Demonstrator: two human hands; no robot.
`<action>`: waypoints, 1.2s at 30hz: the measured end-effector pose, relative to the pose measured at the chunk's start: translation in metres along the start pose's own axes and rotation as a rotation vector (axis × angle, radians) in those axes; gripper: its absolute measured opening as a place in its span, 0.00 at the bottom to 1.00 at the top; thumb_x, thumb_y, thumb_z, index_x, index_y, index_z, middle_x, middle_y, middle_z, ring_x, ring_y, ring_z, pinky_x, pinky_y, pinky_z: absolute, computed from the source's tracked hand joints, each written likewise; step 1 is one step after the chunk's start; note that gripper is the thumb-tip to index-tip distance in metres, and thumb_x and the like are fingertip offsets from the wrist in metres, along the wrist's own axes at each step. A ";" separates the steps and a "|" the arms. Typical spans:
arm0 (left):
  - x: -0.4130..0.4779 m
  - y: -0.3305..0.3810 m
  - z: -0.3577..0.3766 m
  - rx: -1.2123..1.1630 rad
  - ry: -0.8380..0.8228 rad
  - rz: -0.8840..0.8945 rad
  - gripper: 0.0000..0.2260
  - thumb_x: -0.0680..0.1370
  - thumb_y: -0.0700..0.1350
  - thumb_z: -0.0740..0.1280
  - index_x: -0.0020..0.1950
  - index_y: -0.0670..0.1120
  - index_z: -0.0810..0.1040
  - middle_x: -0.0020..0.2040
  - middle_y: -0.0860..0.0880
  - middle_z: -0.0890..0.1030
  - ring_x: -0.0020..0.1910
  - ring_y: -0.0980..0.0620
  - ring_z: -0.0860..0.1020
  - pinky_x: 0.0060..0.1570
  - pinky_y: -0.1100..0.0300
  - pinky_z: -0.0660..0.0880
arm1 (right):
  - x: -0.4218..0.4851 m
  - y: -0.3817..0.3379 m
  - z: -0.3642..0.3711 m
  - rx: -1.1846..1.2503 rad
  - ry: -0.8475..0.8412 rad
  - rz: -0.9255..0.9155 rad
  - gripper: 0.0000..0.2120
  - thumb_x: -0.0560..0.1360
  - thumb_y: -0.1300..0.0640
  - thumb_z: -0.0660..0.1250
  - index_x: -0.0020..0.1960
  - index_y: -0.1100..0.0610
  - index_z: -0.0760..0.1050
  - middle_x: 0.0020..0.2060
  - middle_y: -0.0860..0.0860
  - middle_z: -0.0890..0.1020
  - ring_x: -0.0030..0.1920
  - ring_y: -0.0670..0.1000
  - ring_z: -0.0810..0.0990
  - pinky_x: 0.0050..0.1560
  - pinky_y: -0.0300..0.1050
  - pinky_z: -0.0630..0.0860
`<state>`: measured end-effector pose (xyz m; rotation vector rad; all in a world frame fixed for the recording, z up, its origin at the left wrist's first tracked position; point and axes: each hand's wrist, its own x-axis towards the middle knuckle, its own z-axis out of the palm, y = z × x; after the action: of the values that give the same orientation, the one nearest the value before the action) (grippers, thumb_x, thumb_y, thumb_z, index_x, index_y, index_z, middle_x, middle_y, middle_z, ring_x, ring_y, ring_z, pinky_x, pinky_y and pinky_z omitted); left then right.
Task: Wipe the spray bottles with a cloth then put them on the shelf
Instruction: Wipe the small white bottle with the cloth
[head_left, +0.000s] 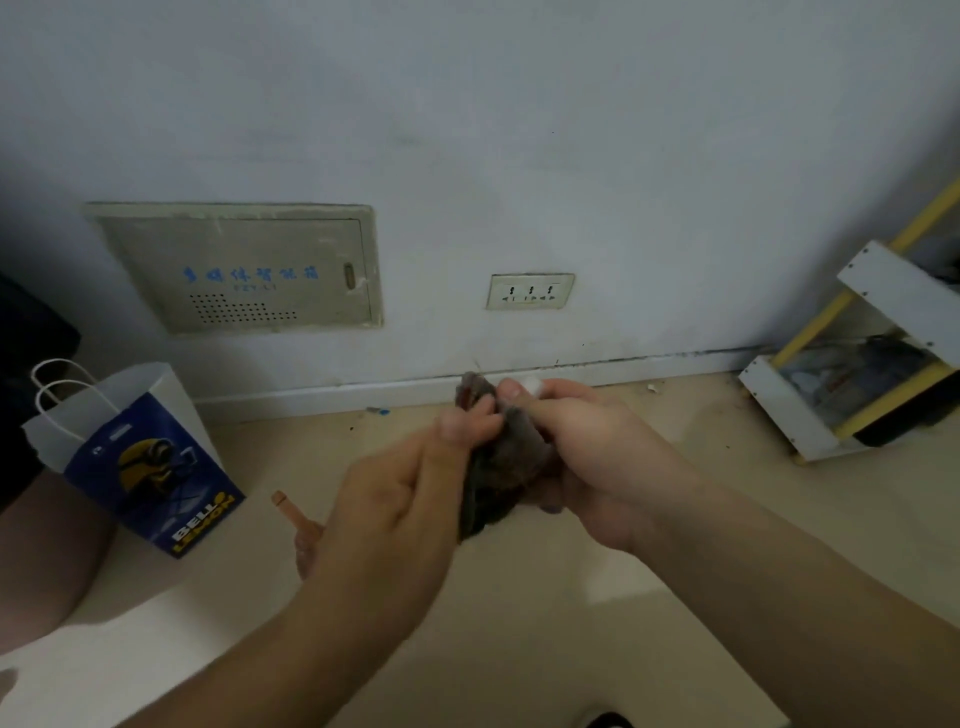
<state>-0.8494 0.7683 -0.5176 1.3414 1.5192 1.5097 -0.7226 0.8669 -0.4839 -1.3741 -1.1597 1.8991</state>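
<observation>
Above floor (519, 597), mid-frame: left hand (410, 493) pinches cloth (501, 467) round bottle; right hand (587, 462) grips bottle steady for wiping, white cap (532, 383) showing.

Cloth (501, 470): dark grey, bunched, held up above the floor.
Wrapped bottle (532, 384): only a white tip shows (the rest is hidden by cloth).
Second bottle (298, 525): pinkish, on the floor.
Shelf (852, 358): white and yellow, far right.

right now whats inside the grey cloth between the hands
Only a small white tip shows above the grey cloth, by the right hand. The rest is covered by cloth and left hand.
</observation>
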 end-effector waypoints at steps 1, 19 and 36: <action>0.006 0.001 -0.002 -0.031 0.048 -0.038 0.13 0.84 0.55 0.61 0.57 0.57 0.85 0.53 0.62 0.86 0.55 0.62 0.83 0.56 0.58 0.81 | 0.000 -0.001 0.000 -0.003 -0.008 -0.005 0.14 0.82 0.54 0.70 0.40 0.55 0.73 0.24 0.49 0.79 0.20 0.47 0.78 0.18 0.36 0.70; 0.036 -0.013 0.003 -0.108 0.137 -0.556 0.18 0.85 0.55 0.55 0.41 0.53 0.78 0.54 0.45 0.84 0.42 0.54 0.78 0.51 0.55 0.74 | 0.003 0.003 0.007 -0.055 0.059 -0.131 0.07 0.79 0.56 0.74 0.48 0.60 0.80 0.46 0.62 0.87 0.45 0.66 0.88 0.44 0.61 0.86; 0.002 -0.010 0.000 0.913 -0.241 0.232 0.25 0.81 0.49 0.60 0.78 0.46 0.69 0.71 0.44 0.75 0.57 0.42 0.79 0.48 0.48 0.80 | -0.002 -0.008 0.007 0.005 0.033 -0.013 0.15 0.78 0.50 0.74 0.44 0.58 0.73 0.34 0.56 0.83 0.29 0.57 0.83 0.26 0.47 0.80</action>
<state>-0.8523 0.7718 -0.5265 2.1636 2.0271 0.6932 -0.7285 0.8667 -0.4753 -1.3864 -1.1452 1.8623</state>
